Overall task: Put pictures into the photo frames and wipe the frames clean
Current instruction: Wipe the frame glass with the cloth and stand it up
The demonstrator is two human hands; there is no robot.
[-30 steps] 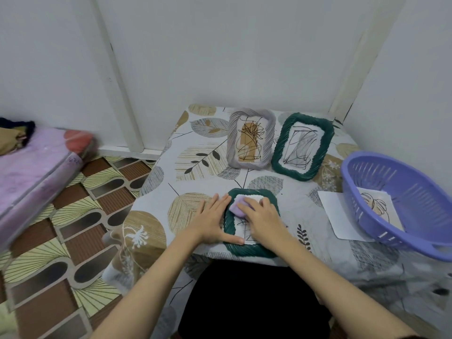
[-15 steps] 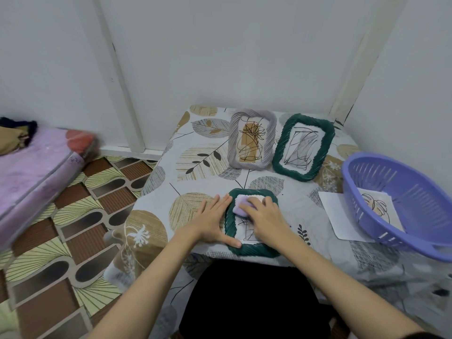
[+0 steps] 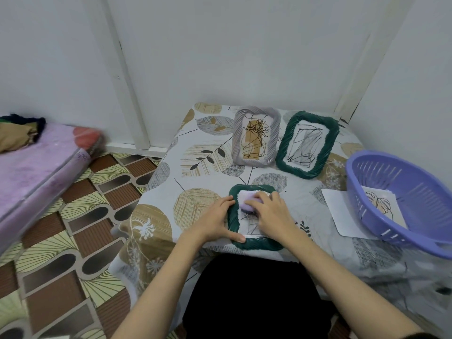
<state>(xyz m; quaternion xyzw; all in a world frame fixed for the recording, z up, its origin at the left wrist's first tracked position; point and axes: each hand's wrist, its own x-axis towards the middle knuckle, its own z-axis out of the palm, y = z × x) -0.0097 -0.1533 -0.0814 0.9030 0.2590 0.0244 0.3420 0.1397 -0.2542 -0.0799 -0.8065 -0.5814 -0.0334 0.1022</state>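
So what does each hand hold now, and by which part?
Right hand grips the lilac cloth from above. Left hand steadies the small green frame by its left edge.

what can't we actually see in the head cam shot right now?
- Picture in the near green frame: mostly covered by the right hand and lilac cloth.
- Frame's right edge: hidden under that hand.
- Left hand: palm contact on the table not visible.
- Purple basket: cut off by the right edge; its wall partly hides the print inside.
- Mattress: blurred, cut off at left.
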